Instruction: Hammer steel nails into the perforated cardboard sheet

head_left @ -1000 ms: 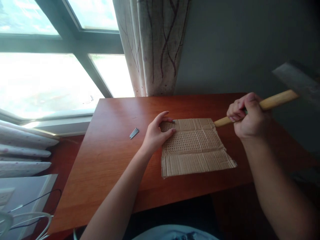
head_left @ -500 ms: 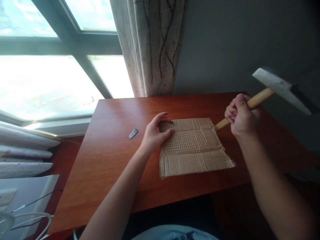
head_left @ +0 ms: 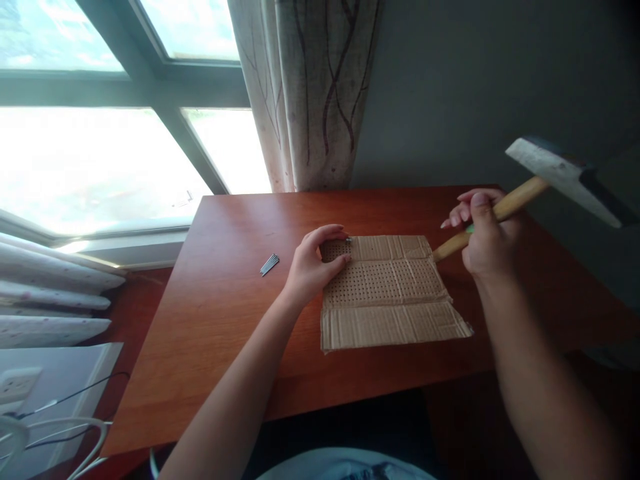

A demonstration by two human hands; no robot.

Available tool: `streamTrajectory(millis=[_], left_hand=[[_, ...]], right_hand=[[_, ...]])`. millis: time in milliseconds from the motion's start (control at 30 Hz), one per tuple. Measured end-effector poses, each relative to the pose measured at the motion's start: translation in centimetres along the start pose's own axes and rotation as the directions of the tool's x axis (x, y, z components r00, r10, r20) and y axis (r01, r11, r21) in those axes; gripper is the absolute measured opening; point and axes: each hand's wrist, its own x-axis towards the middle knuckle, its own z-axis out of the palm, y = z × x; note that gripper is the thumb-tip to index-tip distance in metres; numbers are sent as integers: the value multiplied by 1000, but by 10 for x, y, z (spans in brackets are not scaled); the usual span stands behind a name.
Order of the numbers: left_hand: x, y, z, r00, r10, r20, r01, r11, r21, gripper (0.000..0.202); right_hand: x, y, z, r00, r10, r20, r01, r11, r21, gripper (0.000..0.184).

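Note:
A sheet of corrugated cardboard [head_left: 395, 327], creased and with a band of small punched holes across it, lies on the wooden table. My left hand [head_left: 315, 261] holds its far left corner, thumb on top and fingers curled along the far edge. A small dark metallic bit shows by those fingertips, too small to name. To the right, my right hand [head_left: 483, 230] holds a hammer [head_left: 523, 197] by its wooden handle, the fingers partly loosened and the thumb along it. The grey metal head is raised at the upper right. Several nails [head_left: 270, 265] lie in a bunch left of my left hand.
The reddish-brown table [head_left: 215, 320] runs back to a grey wall and a patterned curtain [head_left: 325, 100]. A window [head_left: 90, 160] is at the left. Below it, white cables [head_left: 95, 433] and a wall socket [head_left: 20, 387] sit beside the table's left edge.
The fingers of my right hand have loosened and stretched out from the hammer handle, with the hammer still raised. My left hand stays on the cardboard. The view has shifted slightly.

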Motion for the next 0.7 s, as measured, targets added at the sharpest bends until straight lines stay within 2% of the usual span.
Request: streamTrajectory(millis=[67, 167, 333, 467, 533, 600, 667, 700], left_hand=[[0, 0, 0, 1000, 22, -6, -22, 1000, -20, 50], [0, 3, -1, 998, 53, -16, -54, 998, -20, 50], [1, 9, -4, 993, 92, -77, -87, 994, 72, 47], [8, 11, -27, 962, 142, -233, -85, 967, 241, 43], [9, 12, -49, 940, 125, -319, 0, 931, 364, 37], [6, 13, -72, 935, 40, -352, 156, 846, 510, 25], [-1, 15, -91, 953, -99, -286, 284, 623, 729, 17], [-6, 15, -97, 955, -163, -247, 296, 499, 815, 16]], right_hand=[[0, 4, -3, 999, 30, 30, -33, 995, 95, 24], [-3, 6, -7, 994, 62, 85, -74, 986, 151, 23], [-9, 4, -8, 996, 53, 66, -64, 981, 184, 31], [-12, 3, -5, 999, 49, 20, -52, 980, 190, 33], [-12, 3, -5, 999, 52, 12, -53, 980, 193, 32], [-12, 3, -6, 999, 49, 5, -49, 980, 194, 31], [-12, 2, -6, 999, 44, 6, -45, 978, 204, 31], [-12, 2, -6, 999, 44, 14, -46, 977, 210, 32]])
